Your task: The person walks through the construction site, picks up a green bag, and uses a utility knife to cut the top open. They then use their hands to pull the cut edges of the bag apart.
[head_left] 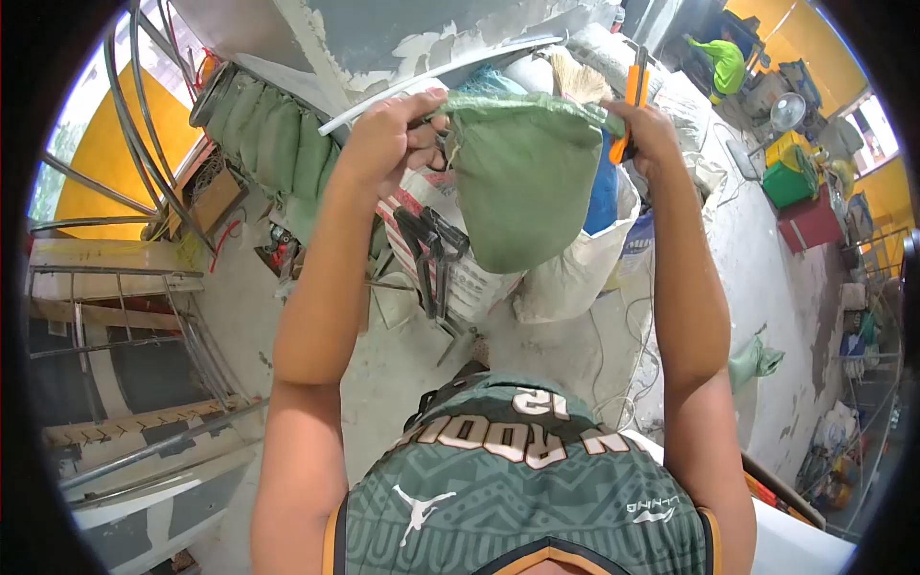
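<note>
A small green woven sack (522, 187) hangs between my hands, its top edge stretched nearly level and its rounded bottom hanging free. My left hand (391, 142) pinches the left end of that edge between thumb and fingers. At the other end, my right hand (654, 136) is closed on the sack's right corner. The same hand also holds an orange and black utility knife (636, 91), which stands upright across the fingers. Whether its blade is out I cannot make out.
Below the sack stand large white sacks (575, 273) and black clamp-like tools (431, 249). Filled green bags (273, 144) line the left wall. Metal frames (125, 316) stand at far left. A person in a bright green top (724, 65) is at the back right, near a fan (788, 112).
</note>
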The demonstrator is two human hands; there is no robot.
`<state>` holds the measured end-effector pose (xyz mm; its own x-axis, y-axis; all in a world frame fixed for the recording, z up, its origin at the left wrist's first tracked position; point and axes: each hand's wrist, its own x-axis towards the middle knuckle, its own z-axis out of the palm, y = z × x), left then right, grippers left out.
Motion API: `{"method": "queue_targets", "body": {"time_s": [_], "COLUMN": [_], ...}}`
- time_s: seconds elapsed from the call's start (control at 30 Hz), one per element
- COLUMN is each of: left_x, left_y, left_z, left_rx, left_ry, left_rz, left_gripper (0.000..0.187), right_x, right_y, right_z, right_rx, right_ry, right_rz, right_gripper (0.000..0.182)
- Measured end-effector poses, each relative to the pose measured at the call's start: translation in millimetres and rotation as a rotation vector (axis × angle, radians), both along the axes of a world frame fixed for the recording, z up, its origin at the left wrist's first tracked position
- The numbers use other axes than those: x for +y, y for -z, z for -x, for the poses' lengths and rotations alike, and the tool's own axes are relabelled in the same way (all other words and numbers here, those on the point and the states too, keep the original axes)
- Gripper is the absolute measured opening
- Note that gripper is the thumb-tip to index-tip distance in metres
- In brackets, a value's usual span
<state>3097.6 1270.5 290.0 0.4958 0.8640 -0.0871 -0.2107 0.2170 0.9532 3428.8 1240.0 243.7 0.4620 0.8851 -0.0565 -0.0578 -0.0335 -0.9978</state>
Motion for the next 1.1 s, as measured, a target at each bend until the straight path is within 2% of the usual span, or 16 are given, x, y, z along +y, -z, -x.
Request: {"method": "queue_targets", "body": {"time_s": [0.07, 0.1, 0.17, 0.23, 0.3, 0.4, 0.43, 0.47, 0.53, 0.57, 0.63, 0.77, 0.83, 0.93, 1.0, 1.1], "left_x": [9.3, 16.0, 28.3, 35.0, 34.6, 15.7, 6.9, -2.7, -19.5, -33.3, -66.3, -114.0, -131.7, -158.0, -178.0, -223.9], "left_y": [2.1, 6.0, 15.8, 22.0, 25.4, 19.2, 20.8, 26.7, 46.3, 55.9, 75.0, 126.6, 155.7, 194.8, 226.6, 294.8], "left_z": [-0.7, -0.6, -1.9, -3.5, -4.3, -0.7, 2.1, 4.7, 11.8, 10.0, 1.5, -16.8, -25.9, -38.4, -29.3, -0.3], "left_rx": [0.008, 0.013, -0.076, -0.076, -0.074, -0.054, -0.047, 0.011, 0.120, 0.132, 0.238, 0.191, 0.299, 0.455, 0.702, 0.997], "left_ry": [-0.021, -0.020, 0.027, 0.011, -0.075, -0.275, -0.300, -0.392, -0.511, -0.525, -0.581, -0.681, -0.654, -0.566, -0.117, -0.071], "left_rz": [-0.004, -0.012, 0.064, 0.083, 0.117, 0.143, 0.140, 0.011, -0.207, -0.206, -0.412, -0.212, -0.060, -0.072, -0.137, 0.093], "left_gripper": [0.023, 0.023, 0.027, 0.029, 0.033, 0.040, 0.040, 0.042, 0.045, 0.045, 0.038, 0.029, 0.022, 0.020, 0.026, 0.032], "right_x": [5.3, 9.8, 15.8, 10.0, -6.6, -45.9, -69.5, -88.6, -132.8, -160.0, -210.8, -311.0, -349.2, -396.0, -417.6, -408.0], "right_y": [-9.7, -9.0, -2.9, 5.9, 18.2, 56.5, 67.5, 92.6, 140.5, 158.7, 232.5, 368.8, 410.5, 483.1, 521.7, 524.0], "right_z": [-9.4, -17.0, -30.5, -39.9, -48.1, -78.1, -74.4, -82.1, -100.5, -100.1, -121.3, -156.9, -169.2, -193.6, -207.0, -218.0], "right_rx": [0.101, 0.106, 0.389, 0.412, 0.016, -0.332, -0.460, -0.411, -0.402, -0.359, 0.008, 0.066, 0.049, -0.032, 0.106, -0.138], "right_ry": [0.018, 0.020, -0.021, -0.032, 0.014, -0.093, -0.021, -0.050, -0.166, -0.190, -0.267, -0.350, -0.360, -0.463, -0.381, -0.318], "right_rz": [0.042, 0.035, -0.055, -0.075, -0.031, 0.131, 0.110, 0.074, 0.293, 0.307, 0.446, 0.754, 0.860, 1.023, 1.194, 1.067], "right_gripper": [0.028, 0.028, 0.031, 0.034, 0.031, 0.028, 0.030, 0.030, 0.028, 0.030, 0.028, 0.020, 0.017, 0.021, 0.024, 0.029]}}
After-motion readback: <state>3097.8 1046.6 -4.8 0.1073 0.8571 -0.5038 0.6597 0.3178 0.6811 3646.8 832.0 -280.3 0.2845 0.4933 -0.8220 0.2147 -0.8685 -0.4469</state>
